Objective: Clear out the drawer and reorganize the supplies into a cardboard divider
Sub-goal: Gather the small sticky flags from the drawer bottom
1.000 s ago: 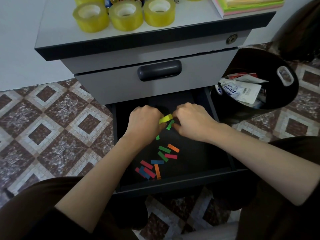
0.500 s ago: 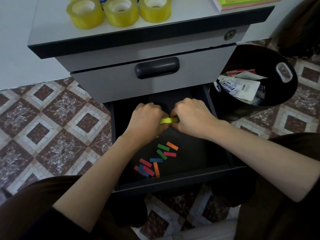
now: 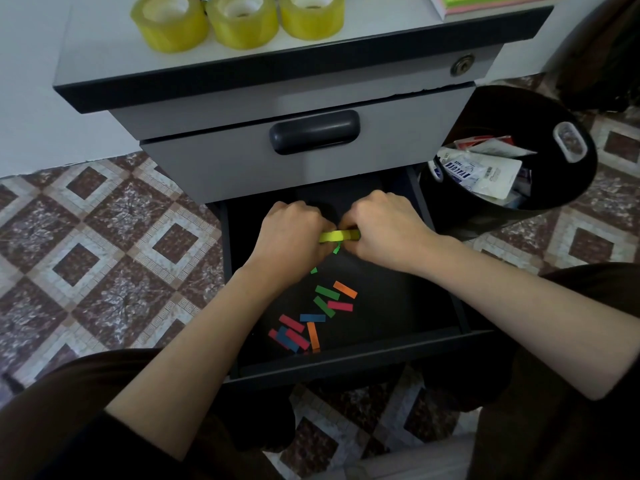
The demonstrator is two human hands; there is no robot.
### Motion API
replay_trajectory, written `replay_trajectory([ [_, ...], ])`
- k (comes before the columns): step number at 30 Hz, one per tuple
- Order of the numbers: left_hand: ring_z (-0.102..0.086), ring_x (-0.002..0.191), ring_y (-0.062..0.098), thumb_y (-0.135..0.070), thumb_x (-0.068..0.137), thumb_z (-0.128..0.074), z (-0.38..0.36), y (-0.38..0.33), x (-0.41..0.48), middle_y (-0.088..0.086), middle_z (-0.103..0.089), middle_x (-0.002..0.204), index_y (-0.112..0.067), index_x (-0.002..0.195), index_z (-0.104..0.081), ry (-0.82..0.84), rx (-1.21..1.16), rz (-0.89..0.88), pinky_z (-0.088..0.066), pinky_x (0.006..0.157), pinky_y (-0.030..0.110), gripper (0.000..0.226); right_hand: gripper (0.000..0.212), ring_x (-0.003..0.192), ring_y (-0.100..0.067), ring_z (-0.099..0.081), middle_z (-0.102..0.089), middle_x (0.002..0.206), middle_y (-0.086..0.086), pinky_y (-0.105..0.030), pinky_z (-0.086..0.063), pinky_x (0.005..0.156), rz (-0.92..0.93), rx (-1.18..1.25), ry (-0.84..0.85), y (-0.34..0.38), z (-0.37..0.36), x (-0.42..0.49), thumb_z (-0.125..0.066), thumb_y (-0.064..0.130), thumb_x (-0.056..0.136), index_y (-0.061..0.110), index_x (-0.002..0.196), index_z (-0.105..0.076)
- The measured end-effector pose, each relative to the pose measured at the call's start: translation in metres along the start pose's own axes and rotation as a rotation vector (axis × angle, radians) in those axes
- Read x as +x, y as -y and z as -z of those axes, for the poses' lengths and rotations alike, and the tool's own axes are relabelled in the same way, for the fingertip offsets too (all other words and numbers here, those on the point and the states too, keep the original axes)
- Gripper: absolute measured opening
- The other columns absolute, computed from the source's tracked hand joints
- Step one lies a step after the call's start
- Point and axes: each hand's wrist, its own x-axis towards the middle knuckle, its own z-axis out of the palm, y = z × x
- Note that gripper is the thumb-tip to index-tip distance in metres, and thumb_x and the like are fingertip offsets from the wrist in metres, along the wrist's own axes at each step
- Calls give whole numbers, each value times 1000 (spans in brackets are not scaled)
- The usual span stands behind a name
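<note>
- Toward the back edge of the open drawer (image 3: 363, 362), the left hand (image 3: 294, 237) and right hand (image 3: 384, 230) meet knuckle to knuckle above its dark floor.
- Both hands have their fingers curled in tight. Between them they pinch a yellow strip (image 3: 337, 235), the left hand at its left end and the right hand at its right end.
- A small green strip (image 3: 336, 250) hangs just under the yellow one, at the gap between the hands. Which hand has it, I cannot tell.
- Loose coloured strips (image 3: 325, 292) in red, blue, green and orange lie scattered on the drawer floor, from its middle down to the front edge, left of centre. A green scrap (image 3: 313, 270) lies beside the left wrist.
- Above, the upper drawer (image 3: 225, 168) is closed, with a dark handle (image 3: 314, 131) on its face.
- On the cabinet top (image 3: 104, 57), three yellow tape rolls (image 3: 169, 24) stand in a row along the back edge, and a stack of paper pads (image 3: 485, 1) sits at the right back corner.
- A black bin (image 3: 502, 105) stands on the tiled floor just beside the cabinet's right side, with packets (image 3: 485, 174) in it.
</note>
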Motion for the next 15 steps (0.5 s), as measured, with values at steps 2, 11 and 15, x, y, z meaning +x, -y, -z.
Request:
replay_trajectory([
  [2, -51, 108, 17, -37, 93, -51, 0, 0, 0, -2, -60, 112, -27, 121, -59, -4, -23, 22, -35, 94, 32, 31, 18, 72, -15, -48, -61, 86, -1, -25, -32, 60, -6, -6, -3, -1, 0, 0, -57, 26, 90, 18, 100, -70],
  [11, -61, 94, 18, -34, 89, -59, -5, 5, 0, 0, -66, 97, -16, 109, -64, 142, 42, 198, -43, 86, 32, 27, 20, 74, -13, -48, -66, 94, -2, -27, -35, 62, -39, -10, -9, -5, 0, 2, -60, 27, 89, 17, 103, -70],
  [15, -61, 89, 18, -32, 90, -58, -1, 0, -1, 1, -67, 94, -15, 102, -66, 132, -3, 167, -40, 77, 28, 23, 19, 72, -14, -49, -66, 91, -2, -26, -34, 60, -33, -17, 0, -2, -2, 2, -59, 26, 90, 17, 102, -70],
])
